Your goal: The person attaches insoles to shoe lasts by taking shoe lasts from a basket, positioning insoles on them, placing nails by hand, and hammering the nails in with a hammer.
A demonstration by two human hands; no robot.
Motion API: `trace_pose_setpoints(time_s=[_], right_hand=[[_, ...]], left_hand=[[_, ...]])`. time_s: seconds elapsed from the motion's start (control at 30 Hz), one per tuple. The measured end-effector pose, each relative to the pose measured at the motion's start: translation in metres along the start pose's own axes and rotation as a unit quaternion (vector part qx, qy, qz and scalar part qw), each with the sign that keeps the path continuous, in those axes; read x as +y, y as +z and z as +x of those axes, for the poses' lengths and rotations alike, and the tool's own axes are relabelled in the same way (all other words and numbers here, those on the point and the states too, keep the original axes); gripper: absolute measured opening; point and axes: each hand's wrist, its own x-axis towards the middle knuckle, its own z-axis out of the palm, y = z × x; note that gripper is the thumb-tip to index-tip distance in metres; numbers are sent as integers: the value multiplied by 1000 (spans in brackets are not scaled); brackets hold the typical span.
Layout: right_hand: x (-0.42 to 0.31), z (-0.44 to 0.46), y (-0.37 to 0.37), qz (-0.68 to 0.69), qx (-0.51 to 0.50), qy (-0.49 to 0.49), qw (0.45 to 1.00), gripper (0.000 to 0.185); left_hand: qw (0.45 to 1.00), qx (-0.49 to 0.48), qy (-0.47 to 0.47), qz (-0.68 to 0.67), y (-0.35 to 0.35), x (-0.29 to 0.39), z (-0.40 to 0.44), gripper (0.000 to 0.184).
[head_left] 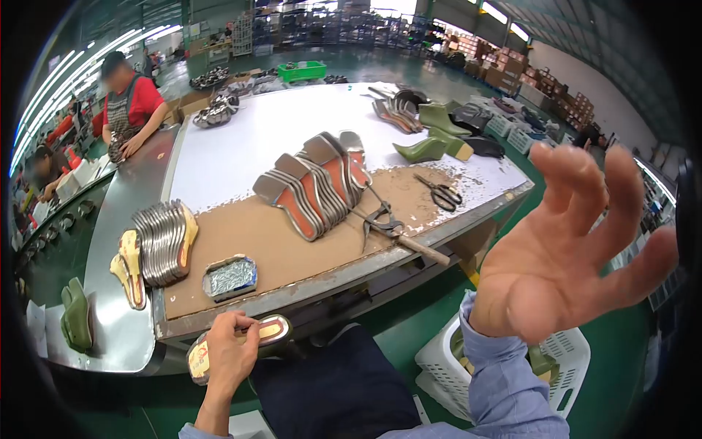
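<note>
My left hand [232,350] is closed over the narrow middle of a shoe sole [275,329] at my lap. The sole shows a yellow printed end, a reddish-brown and white inset at the other end, and a dark rim. My fingertips press together there, and whether they also pinch something small cannot be made out. Raised high on the right, close to the camera, my right hand [567,252] is open, palm showing, fingers spread, holding nothing. Just beyond the left hand, a small tray [230,278] of shiny metal bits sits at the table edge.
On the table [241,157] lie stacked silver-edged soles [314,183], yellow-topped soles [162,241], pincers [384,223], scissors [442,194] and green shoe lasts [431,146]. A white basket [446,358] stands below right. A co-worker [131,110] in red stands far left.
</note>
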Motion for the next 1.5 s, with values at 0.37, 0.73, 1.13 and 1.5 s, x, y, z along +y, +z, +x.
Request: trace_pose_setpoints(time_s=[0.37,0.73,1.13,1.5], right_hand=[[17,24,-6,-41,-11,-44,998,87],[32,38,-22,-33,-14,-65,997,84],[33,39,-22,-11,-14,-83,996,80],[38,45,-32,4,-15,-98,995,76]], left_hand=[[1000,-16,-15,-23,-6,4,1,9],[999,-18,-16,-32,-5,4,2,10],[999,-14,-14,-32,-6,5,3,10],[999,-16,-5,-32,-6,5,3,10]])
